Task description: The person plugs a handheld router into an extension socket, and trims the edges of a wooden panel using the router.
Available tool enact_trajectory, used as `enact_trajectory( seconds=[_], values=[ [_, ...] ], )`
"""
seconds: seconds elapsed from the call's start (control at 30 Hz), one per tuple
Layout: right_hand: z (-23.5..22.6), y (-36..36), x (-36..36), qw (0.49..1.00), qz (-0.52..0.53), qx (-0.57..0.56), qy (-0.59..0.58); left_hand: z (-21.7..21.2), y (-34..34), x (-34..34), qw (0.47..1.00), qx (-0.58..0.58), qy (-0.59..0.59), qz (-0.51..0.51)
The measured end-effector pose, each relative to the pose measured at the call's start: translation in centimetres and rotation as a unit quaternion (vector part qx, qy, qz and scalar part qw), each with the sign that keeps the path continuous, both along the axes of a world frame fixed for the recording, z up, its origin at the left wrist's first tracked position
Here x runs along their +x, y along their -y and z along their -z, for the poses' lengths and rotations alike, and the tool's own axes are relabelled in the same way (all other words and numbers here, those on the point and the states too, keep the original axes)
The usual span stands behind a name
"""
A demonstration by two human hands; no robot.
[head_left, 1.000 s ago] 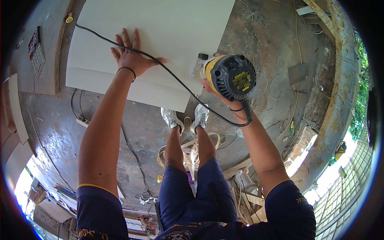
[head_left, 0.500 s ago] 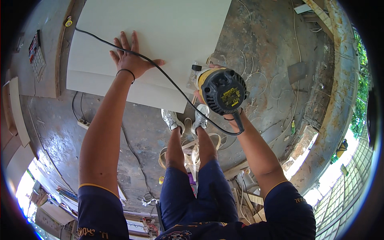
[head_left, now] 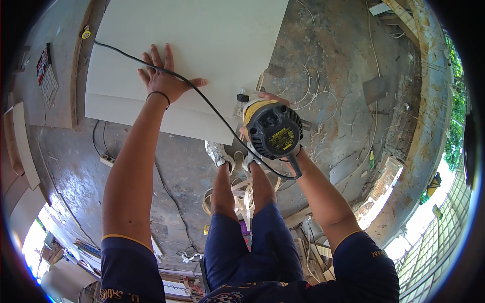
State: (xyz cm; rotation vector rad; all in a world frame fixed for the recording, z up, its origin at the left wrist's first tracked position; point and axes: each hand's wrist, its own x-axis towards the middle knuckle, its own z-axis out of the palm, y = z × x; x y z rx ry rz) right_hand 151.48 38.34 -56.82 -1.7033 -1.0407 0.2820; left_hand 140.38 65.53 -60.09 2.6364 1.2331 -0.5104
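Note:
A yellow and black trim router (head_left: 275,129) stands at the right edge of a large white board (head_left: 212,30), near the board's near right corner. My right hand (head_left: 273,98) is closed around its body, fingers showing on both sides while the motor housing hides the palm. My left hand (head_left: 166,85) lies flat on the board with fingers spread, holding nothing. The router's black cord (head_left: 217,103) runs across the board and over the back of my left hand. The router's bit and its contact with the edge are hidden.
My shoes (head_left: 218,153) stand just below the board's near edge. Curled strips (head_left: 247,197) lie between my legs. A power strip (head_left: 106,160) and cables lie on the floor at left. Another panel (head_left: 55,76) with a yellow tape measure (head_left: 86,33) is at far left.
The router in my right hand has moved a little toward me and left along the board's right edge. My left hand stays spread in about the same place.

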Motion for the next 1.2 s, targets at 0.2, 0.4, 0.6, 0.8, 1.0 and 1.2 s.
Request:
enact_trajectory(
  seconds=[0.2,0.4,0.6,0.8,1.0,1.2],
  values=[
    [0.7,0.0,-0.4,1.0,0.001,0.004,0.026,-0.4,0.1,0.3,1.0,-0.006,-0.01,-0.008],
    [1.2,0.3,-0.9,1.0,0.004,0.007,-0.014,-0.4,-0.1,0.2,1.0,0.001,-0.022,-0.004],
    [0.3,0.5,-0.9,0.997,0.003,-0.014,-0.078,-0.8,0.0,0.6,1.0,-0.01,-0.026,-0.012],
    [-0.1,0.6,-1.4,0.999,0.001,-0.014,-0.049,-1.1,0.1,0.6,0.999,-0.011,-0.036,-0.01],
    [-0.7,0.3,-1.7,0.999,0.004,0.007,-0.044,-1.0,0.1,0.6,0.999,-0.015,-0.042,-0.017],
    [-1.1,0.6,-2.1,0.998,0.004,-0.001,-0.066,-0.4,-0.2,0.4,0.999,-0.007,-0.034,-0.018]
  ],
)
